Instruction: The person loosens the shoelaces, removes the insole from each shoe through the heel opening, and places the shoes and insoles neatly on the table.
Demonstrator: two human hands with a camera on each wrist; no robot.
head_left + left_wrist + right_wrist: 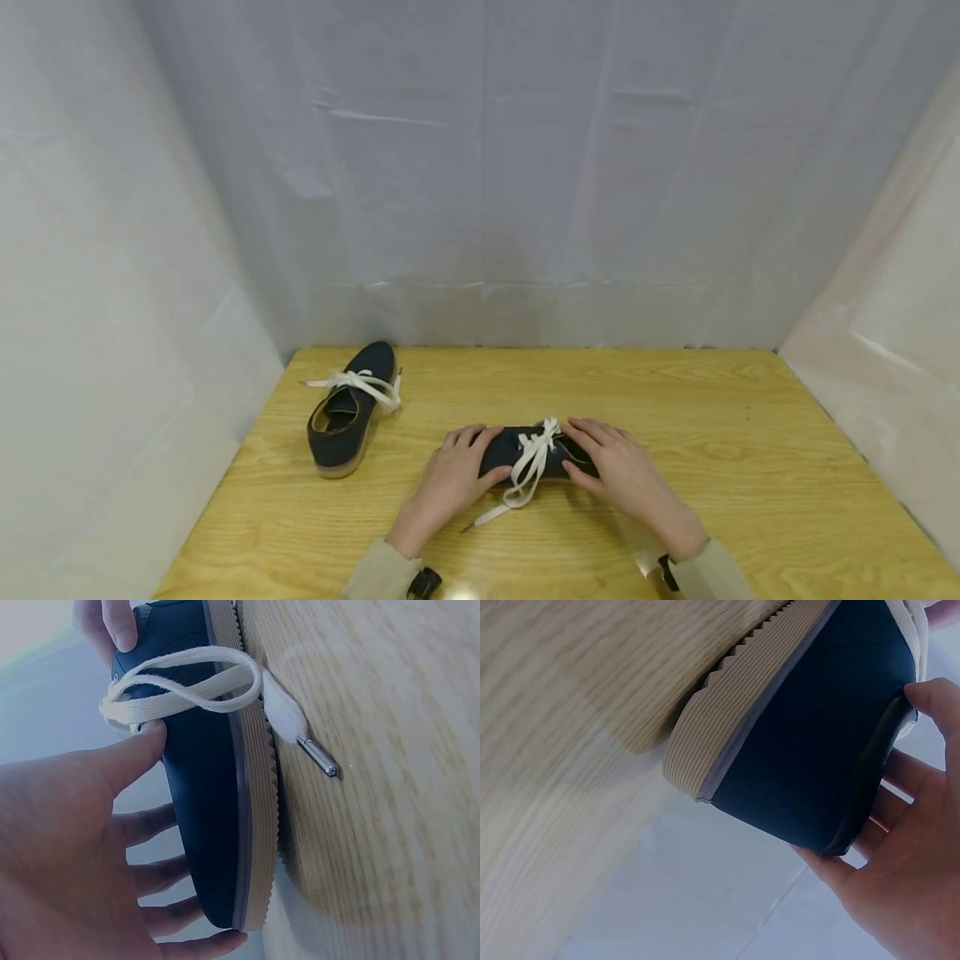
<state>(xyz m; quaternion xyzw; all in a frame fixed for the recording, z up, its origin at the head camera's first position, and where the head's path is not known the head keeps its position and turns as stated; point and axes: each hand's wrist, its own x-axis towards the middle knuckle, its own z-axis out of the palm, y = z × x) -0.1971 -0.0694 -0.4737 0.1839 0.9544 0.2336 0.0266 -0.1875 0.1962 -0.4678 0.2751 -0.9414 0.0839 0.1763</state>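
Two hands on one navy shoe point(534, 452) lying crosswise near the middle of the wooden table point(750, 500). Left hand point(457, 475) cups the toe end, fingers curled round it; right hand point(626, 475) grips the heel end. White lace point(525, 479) trails toward the person. The other shoe point(351, 408) sits well apart, far left.

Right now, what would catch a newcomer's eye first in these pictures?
Two hands holding a dark blue shoe at the near middle of the wooden table: the left hand grips its toe end, the right hand its heel end. Its white lace trails toward the person. A matching shoe sits alone at the far left.
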